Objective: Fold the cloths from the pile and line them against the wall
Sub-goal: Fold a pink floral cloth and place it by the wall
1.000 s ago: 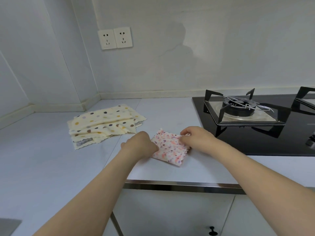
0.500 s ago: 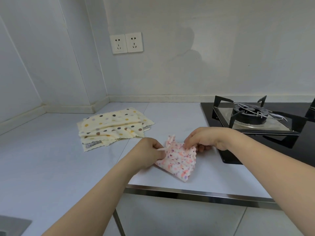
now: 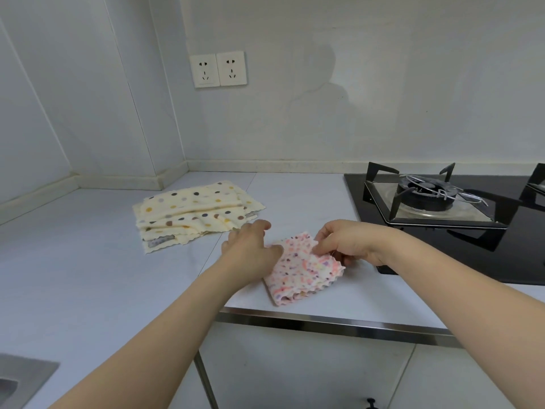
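Observation:
A small folded pink-speckled cloth (image 3: 300, 268) lies near the front edge of the white counter (image 3: 88, 276), its far end lifted. My right hand (image 3: 346, 242) pinches that far right corner between thumb and fingers. My left hand (image 3: 250, 250) lies just left of the cloth with its fingers stretched forward; its thumb side touches the cloth's left edge. A pile of cream polka-dot cloths (image 3: 194, 214) sits flat on the counter behind and to the left, a short way from the back wall (image 3: 295, 128).
A black gas hob (image 3: 448, 214) with pan supports fills the counter's right side. A double wall socket (image 3: 218, 69) sits above the corner. A metal sink edge (image 3: 17, 379) shows at the bottom left. The counter's steel front edge (image 3: 324, 321) runs below the cloth.
My left hand has let go of the pink cloth's left edge and opened, its fingers now reaching forward toward the pile. My right hand still holds the cloth's far corner, raised off the counter.

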Tool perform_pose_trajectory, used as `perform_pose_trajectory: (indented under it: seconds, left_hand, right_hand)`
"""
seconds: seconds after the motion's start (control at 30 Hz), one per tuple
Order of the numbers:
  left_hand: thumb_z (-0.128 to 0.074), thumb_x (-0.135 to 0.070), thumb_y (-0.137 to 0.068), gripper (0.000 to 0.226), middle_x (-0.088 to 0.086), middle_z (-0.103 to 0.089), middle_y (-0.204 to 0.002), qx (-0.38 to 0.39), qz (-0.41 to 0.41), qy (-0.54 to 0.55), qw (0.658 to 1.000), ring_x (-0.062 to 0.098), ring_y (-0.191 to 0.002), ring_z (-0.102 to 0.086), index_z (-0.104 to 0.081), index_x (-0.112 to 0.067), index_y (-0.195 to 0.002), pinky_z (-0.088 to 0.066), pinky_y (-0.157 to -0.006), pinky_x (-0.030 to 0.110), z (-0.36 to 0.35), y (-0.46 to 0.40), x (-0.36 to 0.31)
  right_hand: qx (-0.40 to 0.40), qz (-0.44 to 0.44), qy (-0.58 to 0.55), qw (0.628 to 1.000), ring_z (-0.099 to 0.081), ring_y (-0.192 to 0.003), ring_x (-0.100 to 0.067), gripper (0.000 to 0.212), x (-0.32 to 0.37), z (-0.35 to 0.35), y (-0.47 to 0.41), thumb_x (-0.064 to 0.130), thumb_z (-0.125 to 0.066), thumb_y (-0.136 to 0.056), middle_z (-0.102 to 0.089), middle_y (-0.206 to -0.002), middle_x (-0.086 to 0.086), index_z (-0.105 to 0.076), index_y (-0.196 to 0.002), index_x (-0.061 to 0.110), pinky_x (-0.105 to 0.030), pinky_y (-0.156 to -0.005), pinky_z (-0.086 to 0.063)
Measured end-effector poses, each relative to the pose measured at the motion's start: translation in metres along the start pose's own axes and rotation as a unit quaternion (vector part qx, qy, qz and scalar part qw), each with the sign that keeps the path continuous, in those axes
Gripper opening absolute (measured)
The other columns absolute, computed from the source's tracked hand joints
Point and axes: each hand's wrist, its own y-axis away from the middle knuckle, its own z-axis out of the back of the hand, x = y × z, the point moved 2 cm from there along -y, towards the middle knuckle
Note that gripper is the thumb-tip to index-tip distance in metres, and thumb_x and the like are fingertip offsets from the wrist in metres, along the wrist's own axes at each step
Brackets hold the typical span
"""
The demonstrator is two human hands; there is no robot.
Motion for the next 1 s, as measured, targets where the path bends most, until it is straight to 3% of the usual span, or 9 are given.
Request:
perform_pose_trajectory:
  seconds: [0.1,0.2,0.3,0.4,0.5,0.67,0.8,0.9,1.0]
  left_hand:
    - [-0.06,-0.044,-0.083,0.044,-0.011,-0.046,-0.122,-0.003,-0.115,-0.026,0.993,0.013,-0.116,-0.04,-0.048,-0.032,-0.124,-0.037,-0.098,0.033,0.004,0.017,-0.011]
    - [-0.063,-0.059,-0.074,0.051,-0.017,-0.048,-0.113,0.067,-0.168,-0.104,0.978,0.008,-0.106,-0.042,-0.052,-0.036,-0.117,-0.042,-0.089,0.028,-0.004,0.038,-0.009]
    - [-0.062,-0.056,-0.077,0.042,-0.015,-0.052,-0.108,0.025,-0.162,-0.098,0.982,0.007,-0.102,-0.047,-0.057,-0.032,-0.111,-0.044,-0.087,0.026,-0.008,0.041,0.003]
    - [-0.057,-0.039,-0.084,0.024,-0.011,-0.055,-0.104,-0.005,-0.145,-0.052,0.988,0.011,-0.097,-0.054,-0.059,-0.026,-0.105,-0.048,-0.084,0.029,-0.007,0.043,0.004]
    - [-0.054,-0.04,-0.085,0.026,-0.009,-0.055,-0.104,-0.037,-0.113,-0.048,0.992,0.011,-0.097,-0.052,-0.06,-0.024,-0.105,-0.045,-0.081,0.028,-0.014,0.047,-0.003]
    - [-0.05,-0.044,-0.082,0.03,-0.006,-0.052,-0.1,-0.115,-0.077,-0.113,0.984,0.018,-0.095,-0.049,-0.059,-0.021,-0.1,-0.045,-0.077,0.032,-0.031,0.047,-0.016]
    - [-0.051,-0.028,-0.082,0.025,-0.001,-0.052,-0.103,-0.124,-0.044,-0.159,0.979,0.024,-0.095,-0.049,-0.057,-0.016,-0.104,-0.044,-0.079,0.034,-0.035,0.046,-0.018]
    - [-0.048,-0.015,-0.081,0.031,0.0,-0.053,-0.11,-0.099,-0.04,-0.146,0.984,0.023,-0.1,-0.05,-0.055,-0.016,-0.112,-0.042,-0.081,0.032,-0.033,0.047,-0.015]
    - [-0.045,-0.014,-0.084,0.034,0.0,-0.053,-0.118,-0.072,-0.044,-0.125,0.989,0.022,-0.104,-0.051,-0.053,-0.017,-0.117,-0.042,-0.083,0.031,-0.028,0.048,-0.005]
  right_hand:
    - [-0.026,0.005,0.007,1.0,-0.045,-0.059,-0.018,0.032,-0.003,-0.003,0.0,0.009,-0.064,-0.086,-0.052,-0.072,-0.004,-0.05,-0.11,0.025,-0.026,-0.053,-0.036]
    - [-0.031,0.01,0.003,0.999,-0.047,-0.057,-0.02,0.025,-0.003,-0.008,0.001,0.005,-0.05,-0.088,-0.052,-0.072,-0.005,-0.052,-0.106,0.023,-0.025,-0.051,-0.039]
    - [-0.043,0.021,0.018,0.999,-0.048,-0.062,-0.012,0.024,-0.001,-0.013,0.006,0.001,-0.043,-0.09,-0.054,-0.076,0.003,-0.062,-0.092,0.016,-0.018,-0.046,-0.035]
    - [-0.041,0.033,0.03,0.998,-0.052,-0.083,-0.006,0.026,-0.003,-0.016,0.011,0.005,-0.043,-0.095,-0.06,-0.096,0.005,-0.067,-0.095,0.014,-0.018,-0.058,-0.035]
    - [-0.051,0.038,0.008,0.998,-0.052,-0.111,-0.012,0.028,-0.008,-0.018,0.013,0.008,-0.043,-0.097,-0.061,-0.122,0.001,-0.068,-0.087,0.015,-0.022,-0.078,-0.038]
    - [-0.073,0.038,-0.037,0.996,-0.052,-0.12,-0.02,0.025,-0.014,-0.021,0.019,0.01,-0.048,-0.095,-0.06,-0.13,-0.004,-0.072,-0.089,0.015,-0.026,-0.094,-0.039]
    - [-0.096,0.04,-0.037,0.994,-0.052,-0.122,-0.021,0.026,-0.016,-0.025,0.024,0.011,-0.045,-0.097,-0.058,-0.131,-0.005,-0.07,-0.102,0.01,-0.026,-0.09,-0.039]
    - [-0.155,0.058,0.065,0.984,-0.058,-0.096,-0.017,0.032,-0.017,-0.031,0.026,0.007,-0.039,-0.094,-0.063,-0.109,0.001,-0.068,-0.107,0.013,-0.025,-0.075,-0.042]
    - [-0.221,0.103,0.225,0.943,-0.057,-0.102,-0.023,0.032,-0.019,-0.042,0.026,0.006,-0.039,-0.091,-0.06,-0.116,-0.004,-0.062,-0.11,0.017,-0.03,-0.082,-0.044]
